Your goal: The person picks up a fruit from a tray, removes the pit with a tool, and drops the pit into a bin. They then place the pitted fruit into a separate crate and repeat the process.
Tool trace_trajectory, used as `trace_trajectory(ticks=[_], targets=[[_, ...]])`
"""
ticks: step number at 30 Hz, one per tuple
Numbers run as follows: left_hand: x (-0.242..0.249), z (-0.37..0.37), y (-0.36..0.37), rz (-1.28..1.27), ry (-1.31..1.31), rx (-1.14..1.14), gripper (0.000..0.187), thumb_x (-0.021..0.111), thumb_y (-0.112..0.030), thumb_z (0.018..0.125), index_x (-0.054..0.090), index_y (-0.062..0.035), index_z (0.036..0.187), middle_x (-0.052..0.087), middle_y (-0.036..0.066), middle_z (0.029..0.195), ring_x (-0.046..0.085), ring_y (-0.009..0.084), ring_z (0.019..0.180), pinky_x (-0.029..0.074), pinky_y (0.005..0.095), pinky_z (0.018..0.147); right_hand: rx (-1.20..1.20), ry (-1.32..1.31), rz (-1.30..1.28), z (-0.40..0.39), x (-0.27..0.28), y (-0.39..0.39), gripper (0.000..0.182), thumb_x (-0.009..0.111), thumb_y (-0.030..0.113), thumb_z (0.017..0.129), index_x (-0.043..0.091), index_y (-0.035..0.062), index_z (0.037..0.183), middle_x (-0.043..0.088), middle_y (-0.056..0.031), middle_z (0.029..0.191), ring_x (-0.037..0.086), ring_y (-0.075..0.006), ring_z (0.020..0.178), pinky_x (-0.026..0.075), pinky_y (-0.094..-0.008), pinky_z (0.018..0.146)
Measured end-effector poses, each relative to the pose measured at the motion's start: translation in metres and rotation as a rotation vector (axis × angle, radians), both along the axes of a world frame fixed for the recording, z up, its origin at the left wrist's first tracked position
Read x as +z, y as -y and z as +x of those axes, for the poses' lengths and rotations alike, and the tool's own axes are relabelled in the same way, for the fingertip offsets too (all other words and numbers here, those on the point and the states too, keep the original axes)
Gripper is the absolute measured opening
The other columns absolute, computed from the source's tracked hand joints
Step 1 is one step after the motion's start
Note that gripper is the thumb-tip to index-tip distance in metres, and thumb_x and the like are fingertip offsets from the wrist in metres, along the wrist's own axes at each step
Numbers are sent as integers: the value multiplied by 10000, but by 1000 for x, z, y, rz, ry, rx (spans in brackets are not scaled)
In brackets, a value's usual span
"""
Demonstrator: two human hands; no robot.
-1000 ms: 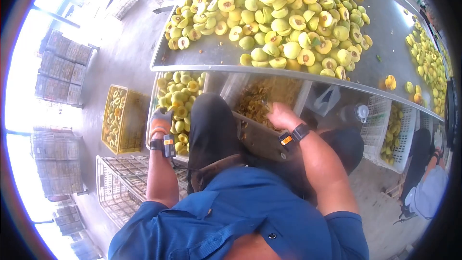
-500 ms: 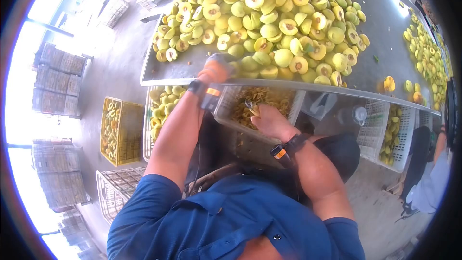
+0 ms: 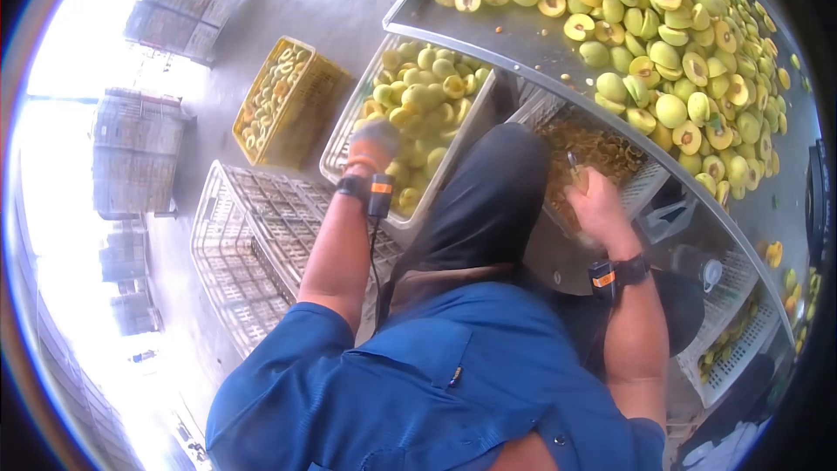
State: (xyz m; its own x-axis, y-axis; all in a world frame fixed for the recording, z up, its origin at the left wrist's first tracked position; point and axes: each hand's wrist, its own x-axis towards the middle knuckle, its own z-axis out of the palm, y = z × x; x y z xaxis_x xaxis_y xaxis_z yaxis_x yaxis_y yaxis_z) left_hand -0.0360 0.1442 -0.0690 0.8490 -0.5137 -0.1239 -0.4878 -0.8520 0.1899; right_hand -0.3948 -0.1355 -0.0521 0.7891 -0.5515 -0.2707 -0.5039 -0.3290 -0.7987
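Observation:
My left hand, in a grey and orange glove, is over the left side of a white crate filled with yellow-green peach halves. Its fingers are smeared and point into the crate, so I cannot make out their grip. My right hand is bare and closed round the handle of a small pitting tool with a metal tip. Tool and hand are above a white bin of brown-yellow scraps, partly beneath the table edge.
A metal table with a raised rim carries a large heap of cut peaches. Left of me stand a yellow crate of fruit and pale plastic crates. A clear jug is under the table at right.
The view has turned left. My left hand has moved from the fruit at the table edge to the white crate beside my leg. My right hand still holds the tool above the scraps.

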Motion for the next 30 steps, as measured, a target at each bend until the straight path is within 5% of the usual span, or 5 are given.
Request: trace_trajectory(ticks=[3, 12, 20, 23, 30], targets=[[-50, -20, -41, 52, 43, 77, 297, 816, -271, 811, 825, -126, 1069, 791, 165, 1050, 752, 348, 989, 585, 438, 927, 28, -29, -10, -2, -12, -2, 336, 703, 250, 946, 635, -43, 1095, 708, -312, 1024, 661, -511, 1029, 523, -532, 887], [-6, -15, -13, -287, -58, 194, 255, 734, -315, 890, 807, -105, 1016, 778, 187, 1002, 736, 386, 947, 574, 468, 885, 12, -18, -73, -6, -14, 1, 336, 707, 262, 934, 644, -42, 1064, 699, -314, 1022, 657, -514, 1017, 524, -530, 885], [93, -55, 190, -836, 1, -388, 210, 751, -156, 948, 790, -83, 1141, 776, 99, 1067, 744, 202, 881, 584, 348, 778, -34, 13, -8, -5, -5, 9, 355, 689, 280, 929, 657, -30, 1099, 716, -288, 1018, 686, -485, 989, 541, -515, 890], [108, -98, 268, -776, -199, -492, 332, 782, -161, 907, 760, -80, 1228, 753, 135, 1113, 740, 259, 945, 593, 367, 833, -37, 39, -17, -5, 14, 14, 335, 672, 258, 936, 652, -39, 1090, 716, -294, 1009, 682, -497, 986, 539, -524, 892], [55, -117, 378, -42, 143, -789, 486, 766, -262, 868, 701, -144, 1334, 720, 189, 1215, 703, 388, 1113, 565, 451, 984, -85, 128, 7, -13, 30, 27, 327, 667, 249, 948, 627, -45, 1085, 704, -319, 990, 665, -518, 1000, 536, -534, 886]])
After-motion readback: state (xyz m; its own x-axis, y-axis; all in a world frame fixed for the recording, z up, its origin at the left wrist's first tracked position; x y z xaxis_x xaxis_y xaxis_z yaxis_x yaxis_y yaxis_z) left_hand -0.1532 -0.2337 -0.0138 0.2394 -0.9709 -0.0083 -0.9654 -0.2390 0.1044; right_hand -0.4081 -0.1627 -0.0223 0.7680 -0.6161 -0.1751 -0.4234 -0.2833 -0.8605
